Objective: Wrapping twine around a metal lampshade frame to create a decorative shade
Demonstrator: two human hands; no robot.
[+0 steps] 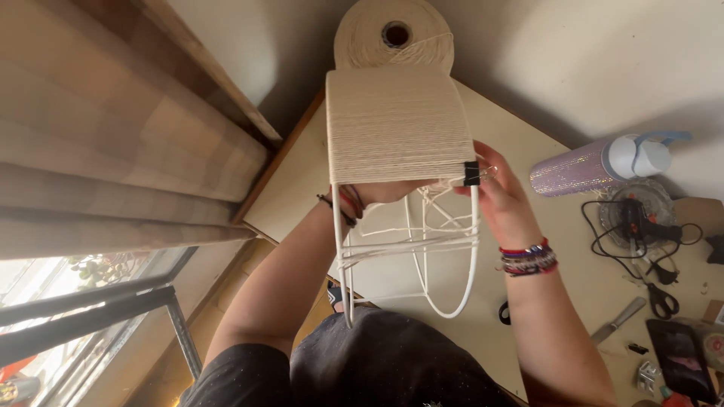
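Right hand pinches the black binder clip on the white wire frame, held above the desk. Left hand, mostly hidden, grip unclear. Cord spool at far edge; glitter bottle right.

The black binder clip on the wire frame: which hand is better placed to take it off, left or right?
Probably the right hand: its fingers rest at the black binder clip on the edge of the cord-wrapped wire frame. The left hand is under the wrapped part, mostly hidden, apparently supporting the frame.
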